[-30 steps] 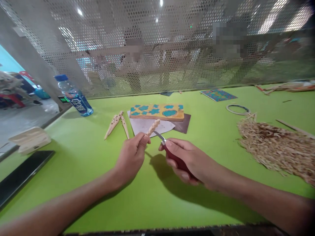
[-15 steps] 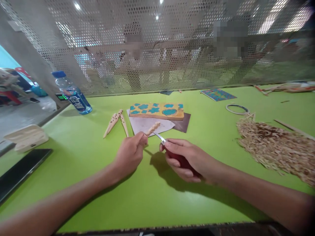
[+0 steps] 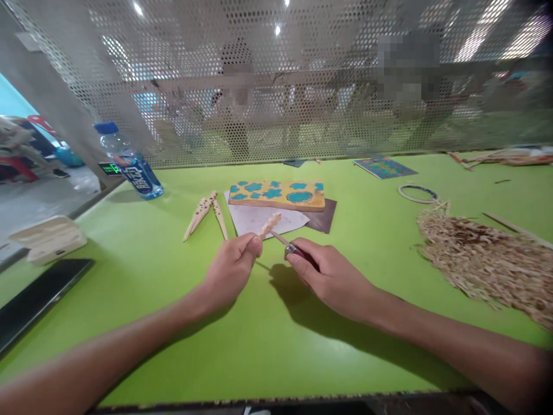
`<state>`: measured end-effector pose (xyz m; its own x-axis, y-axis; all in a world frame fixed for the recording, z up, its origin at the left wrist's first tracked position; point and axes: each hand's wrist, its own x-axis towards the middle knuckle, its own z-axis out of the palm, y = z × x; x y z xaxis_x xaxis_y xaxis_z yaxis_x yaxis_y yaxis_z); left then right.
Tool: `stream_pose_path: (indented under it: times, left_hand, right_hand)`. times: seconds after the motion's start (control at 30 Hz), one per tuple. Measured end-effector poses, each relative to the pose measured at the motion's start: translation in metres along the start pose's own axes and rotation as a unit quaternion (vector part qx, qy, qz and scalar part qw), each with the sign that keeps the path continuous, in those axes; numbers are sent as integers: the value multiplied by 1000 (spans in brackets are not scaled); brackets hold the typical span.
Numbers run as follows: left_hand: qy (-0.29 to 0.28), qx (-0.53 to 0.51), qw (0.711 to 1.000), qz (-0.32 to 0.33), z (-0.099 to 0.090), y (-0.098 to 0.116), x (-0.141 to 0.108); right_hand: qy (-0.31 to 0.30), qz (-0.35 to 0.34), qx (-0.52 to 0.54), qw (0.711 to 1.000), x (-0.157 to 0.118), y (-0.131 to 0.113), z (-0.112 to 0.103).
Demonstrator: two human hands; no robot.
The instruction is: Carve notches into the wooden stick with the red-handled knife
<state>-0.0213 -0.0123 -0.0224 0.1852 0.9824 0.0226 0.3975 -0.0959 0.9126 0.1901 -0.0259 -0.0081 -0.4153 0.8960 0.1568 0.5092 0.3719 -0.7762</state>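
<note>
My left hand (image 3: 231, 268) pinches a small carved wooden piece (image 3: 270, 225) with a notched edge, its lower end hidden by my fingers. My right hand (image 3: 328, 272) is closed around a carving knife (image 3: 280, 237), with most of the red handle hidden in my fist. The thin steel blade reaches toward the wooden piece near my left fingertips. Behind my hands, two similar notched wooden pieces (image 3: 200, 216) lie on the green table (image 3: 268, 346), angled toward each other. A sheet of pale paper (image 3: 259, 220) lies beyond my left hand, under a yellow board painted with teal patches (image 3: 276, 195).
A brown sheet (image 3: 324, 216) lies under the board. To the right are a heap of wood shavings (image 3: 479, 259) and a thin ring (image 3: 417, 193). A water bottle (image 3: 129, 165), white case (image 3: 48, 239) and dark phone (image 3: 38, 300) sit left. A perforated metal screen (image 3: 276, 86) stands behind, with people beyond it.
My right hand has turned and moved slightly toward the wooden piece, now hiding more of the red handle. My left hand holds the piece in much the same place.
</note>
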Motion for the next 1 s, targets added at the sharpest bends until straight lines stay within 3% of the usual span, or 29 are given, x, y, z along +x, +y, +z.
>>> stream_pose_path:
  times: [0.2,0.5,0.63,0.7,0.77,0.87,0.93,1.0]
  left_hand:
    - [-1,28,1000,2,0,2,0]
    - [11,136,990,41,-6,10,3]
    - [20,185,981,57,-7,12,3]
    - [18,195,979,60,-5,12,1]
    - [14,197,978,63,-4,12,0]
    - [6,194,978,75,-2,11,-1]
    - [3,193,978,84,-3,9,-1]
    - [2,190,978,91,-4,8,-1]
  right_hand:
    - [20,-7,-127,992,-2,2,1]
    - [3,-8,-210,978,-2,0,-2]
    - [32,-47,-335,941,-7,-2,-3]
    - [27,-36,-349,936,-8,-3,-3]
    - [3,-3,-276,961,-8,-6,-5]
    - [-60,74,-50,994,-5,-10,-11]
    - [-119,143,114,976,-3,-12,-18]
    - [-173,201,253,930,-1,-12,-24]
